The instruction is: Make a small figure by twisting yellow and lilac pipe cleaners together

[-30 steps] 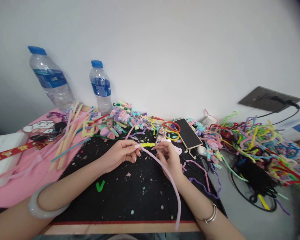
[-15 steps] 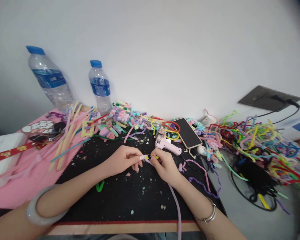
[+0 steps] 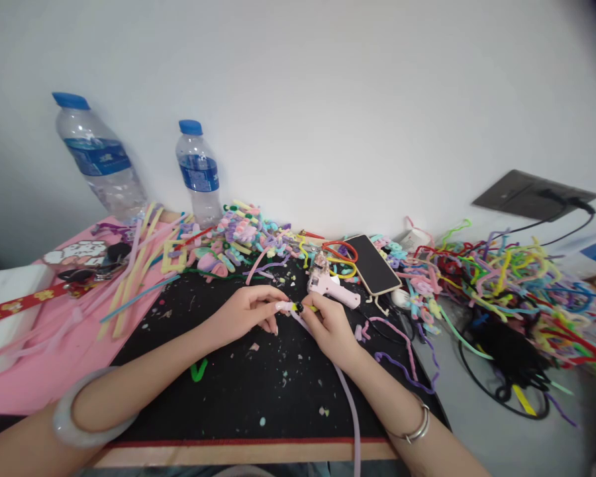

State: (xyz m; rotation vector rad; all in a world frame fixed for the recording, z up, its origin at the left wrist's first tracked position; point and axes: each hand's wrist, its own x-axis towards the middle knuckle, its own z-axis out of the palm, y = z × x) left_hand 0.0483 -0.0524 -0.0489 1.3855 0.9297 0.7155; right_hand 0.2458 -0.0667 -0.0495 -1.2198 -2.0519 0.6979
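Over the middle of the black mat, my left hand (image 3: 251,311) pinches the pale end of a long lilac strip (image 3: 348,391), which looks like a fuzzy pipe cleaner. That strip passes behind my right wrist and hangs over the table's front edge. Facing it, my right hand (image 3: 330,328) is closed on a small yellow-and-black piece (image 3: 298,307), pressed against the pale end. Fingers hide most of this piece, so its kind is unclear. Just beyond my right hand lies a pink glue gun (image 3: 334,289). A bent green pipe cleaner (image 3: 198,370) rests near my left forearm.
Two water bottles (image 3: 198,175) stand against the wall. Piles of colourful pipe cleaners (image 3: 501,271) cover the back and right. A phone (image 3: 372,264) lies behind the glue gun. Cables run from a wall socket (image 3: 531,194). A white box (image 3: 10,318) sits on the pink left side.
My fingertips have shifted slightly, with the black part between them now a little higher and showing more. Everything else has stayed in place.
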